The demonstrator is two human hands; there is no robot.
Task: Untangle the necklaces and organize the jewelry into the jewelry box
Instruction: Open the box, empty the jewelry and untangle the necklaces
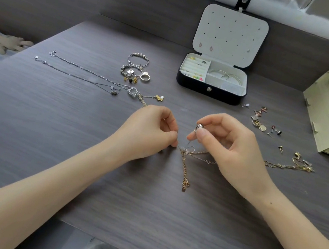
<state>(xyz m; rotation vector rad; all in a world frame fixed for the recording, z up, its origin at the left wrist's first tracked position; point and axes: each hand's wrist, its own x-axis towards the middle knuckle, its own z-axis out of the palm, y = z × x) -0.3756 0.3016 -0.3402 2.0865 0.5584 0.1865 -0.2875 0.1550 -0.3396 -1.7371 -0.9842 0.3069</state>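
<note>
Nearest: clasp tail [185, 184] of the gold tangle [184, 152] on the counter [148, 206], its long axis pointing back at the wearer. The knot sits between the hands, just below the fingertips, about equally near each.

Left hand [152, 129]: grip pinched on a fine strand at the knot's left edge.

Right hand [232, 145]: grip clamped on a small silver charm [200, 127], raised just above the knot.

Beyond, left: silver necklaces [132, 93] laid out.

Far: jewelry box [209, 91], open.
</note>
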